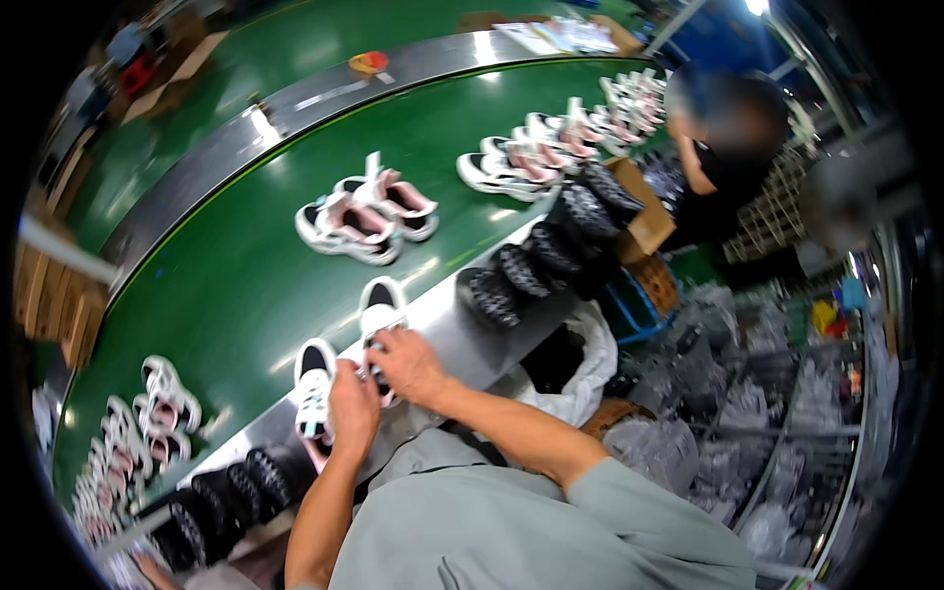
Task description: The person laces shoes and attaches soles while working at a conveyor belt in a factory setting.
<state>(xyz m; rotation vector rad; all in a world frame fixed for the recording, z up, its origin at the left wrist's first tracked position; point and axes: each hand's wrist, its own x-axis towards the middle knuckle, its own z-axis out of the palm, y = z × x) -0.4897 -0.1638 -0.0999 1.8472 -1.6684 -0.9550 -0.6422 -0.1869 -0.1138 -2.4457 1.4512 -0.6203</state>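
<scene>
A green conveyor belt (226,295) with a grey metal edge spans the scene from near left to far right. At right stands a wire rack (777,433) holding clear plastic bags. A row of white-and-pink sneakers (536,157) lines the far right of the belt. Black articles (556,248) lie on the metal ledge, right of the hands; their white markings are too blurred to read, as is any print on the papers (565,37) at far right. At the near edge sit a left sneaker (313,385) and a right sneaker (382,313), side by side, toes away: white, with black toe panels; pale blue shows on the left one. The left hand (354,408), narrowly curled, touches the left sneaker; the right hand (408,364) bends its fingers over the right sneaker. Whether either grips cannot be told.
</scene>
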